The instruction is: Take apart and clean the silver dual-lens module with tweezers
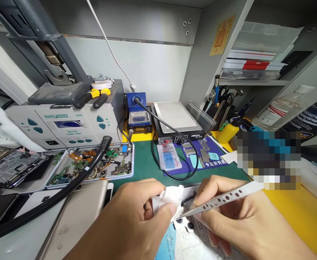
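In front of me, my left hand (147, 213) pinches a crumpled white tissue (173, 195) between thumb and fingers. My right hand (226, 216) is closed around silver tweezers (223, 199) with a row of holes along the arm. The tweezer tips reach the lower edge of the tissue beside my left thumb. Beneath both hands lies a pale printed mat (192, 249) with small dark round parts (191, 225) on it. A light blue sheet (166, 245) shows below my left hand, which partly hides it.
A hot-air station (68, 126) stands at the left, its black hose (52, 202) crossing over a tray of circuit boards (132, 169) and phones. A soldering iron stand (139, 119) and a heating plate (177, 117) sit behind. Bottles (279, 108) and tools line the right.
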### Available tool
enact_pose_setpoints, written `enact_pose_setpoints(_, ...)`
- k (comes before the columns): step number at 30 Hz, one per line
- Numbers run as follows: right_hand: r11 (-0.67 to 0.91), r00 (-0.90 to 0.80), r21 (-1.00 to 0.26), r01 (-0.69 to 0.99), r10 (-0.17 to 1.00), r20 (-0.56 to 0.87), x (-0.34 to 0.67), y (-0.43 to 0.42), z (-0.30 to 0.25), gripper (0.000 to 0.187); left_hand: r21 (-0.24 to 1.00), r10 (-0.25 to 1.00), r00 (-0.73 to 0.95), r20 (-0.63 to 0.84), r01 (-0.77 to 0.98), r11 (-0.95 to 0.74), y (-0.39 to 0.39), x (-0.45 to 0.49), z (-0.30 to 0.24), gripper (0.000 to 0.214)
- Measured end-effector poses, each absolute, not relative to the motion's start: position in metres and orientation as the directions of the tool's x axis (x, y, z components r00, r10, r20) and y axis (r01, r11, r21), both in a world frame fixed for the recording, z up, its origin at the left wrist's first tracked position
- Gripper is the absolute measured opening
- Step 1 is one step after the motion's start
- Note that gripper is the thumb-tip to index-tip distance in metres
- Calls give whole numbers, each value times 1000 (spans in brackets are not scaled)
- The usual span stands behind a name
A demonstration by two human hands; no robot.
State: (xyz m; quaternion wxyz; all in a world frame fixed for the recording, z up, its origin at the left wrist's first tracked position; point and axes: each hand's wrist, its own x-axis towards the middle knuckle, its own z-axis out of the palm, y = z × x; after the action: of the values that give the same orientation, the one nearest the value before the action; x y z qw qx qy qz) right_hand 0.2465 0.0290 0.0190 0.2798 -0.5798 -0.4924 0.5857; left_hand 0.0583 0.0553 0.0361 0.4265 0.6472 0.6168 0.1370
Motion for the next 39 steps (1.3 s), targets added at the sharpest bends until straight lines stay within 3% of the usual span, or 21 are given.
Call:
enact_pose_setpoints(19, -382, -112, -892, 242, 902, -417, 242, 29, 23, 18, 724, 913, 191, -360, 675, 145, 55, 59, 40, 35)
enact_pose_setpoints(30, -336, -162, -912, 236, 912, -378, 245, 29, 20, 20, 702, 900, 219, -378, 701, 125, 56, 57, 37, 29)
enact_pose_setpoints(39, -348, -118, -898, 269, 913, -390, 241, 29, 22, 16, 662, 894, 137, -427, 720, 206, 55, 61, 43, 33)
